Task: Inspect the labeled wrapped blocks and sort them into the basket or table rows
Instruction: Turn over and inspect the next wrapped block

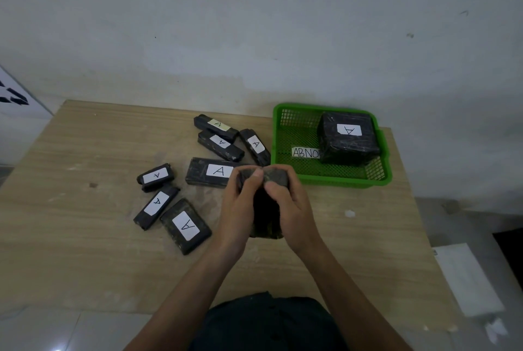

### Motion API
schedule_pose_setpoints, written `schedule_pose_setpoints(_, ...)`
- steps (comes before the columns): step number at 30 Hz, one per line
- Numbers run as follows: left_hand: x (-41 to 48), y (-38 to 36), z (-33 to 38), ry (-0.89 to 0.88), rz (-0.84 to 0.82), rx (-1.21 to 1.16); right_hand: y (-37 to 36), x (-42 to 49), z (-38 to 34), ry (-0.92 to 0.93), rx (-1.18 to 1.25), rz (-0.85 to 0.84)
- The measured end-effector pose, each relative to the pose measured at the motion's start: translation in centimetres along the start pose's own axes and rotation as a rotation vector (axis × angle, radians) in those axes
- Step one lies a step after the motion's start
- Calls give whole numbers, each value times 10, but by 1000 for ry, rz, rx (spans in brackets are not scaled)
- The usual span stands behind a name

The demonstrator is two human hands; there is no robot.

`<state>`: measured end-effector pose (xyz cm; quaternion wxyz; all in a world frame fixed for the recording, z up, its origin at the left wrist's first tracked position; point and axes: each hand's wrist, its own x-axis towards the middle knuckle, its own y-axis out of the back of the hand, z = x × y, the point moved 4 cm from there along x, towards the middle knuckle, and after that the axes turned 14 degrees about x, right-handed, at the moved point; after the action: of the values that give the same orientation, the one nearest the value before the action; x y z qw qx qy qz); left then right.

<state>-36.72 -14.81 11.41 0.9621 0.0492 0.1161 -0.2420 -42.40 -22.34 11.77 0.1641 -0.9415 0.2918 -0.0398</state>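
I see both hands together at mid-frame, the left hand (pixel 240 206) and right hand (pixel 295 209) each gripping one wrapped block (pixel 266 212), which stands on end just beside the near rim of the green basket (pixel 328 179). A large block (pixel 349 138) fills the basket's right half. Seven loose blocks (pixel 215 172) crowd centre left; the table (pixel 85 237) shows bare wood lower left and right of the hands.

The left hand (pixel 240 203) and the right hand (pixel 294 209) hold one black wrapped block (pixel 266 217) over the tabletop (pixel 85 237), with fingers (pixel 256 173) curled over its far end. Seven more black blocks (pixel 185 226) with white "A" labels lie to the left. A big block (pixel 348 138) marked "A" sits in the green basket (pixel 331 181).
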Motion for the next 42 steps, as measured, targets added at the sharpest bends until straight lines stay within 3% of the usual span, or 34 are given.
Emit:
schedule_pose_setpoints(8, -6, -5, 8, -64, 99, 109, -6, 4, -2, 110, -88, 285)
schedule_pose_setpoints(15, -5, -2, 24, -97, 137, -52, -18, 7, -14, 198, -19, 196)
schedule_pose_setpoints(20, -10, -2, 22, -148, 186, 17, -17, 5, -13, 305, -23, 249)
schedule_pose_setpoints(31, -11, -1, 18, -123, 198, 60, -14, 1, -9, 302, -125, 297)
schedule_pose_setpoints(35, -8, 0, 9, -21, 174, 7, -11, 1, 1, 221, -37, 316)
schedule_pose_setpoints(42, -14, -2, 6, -57, 132, 104, -5, -4, 6, 264, 8, 355)
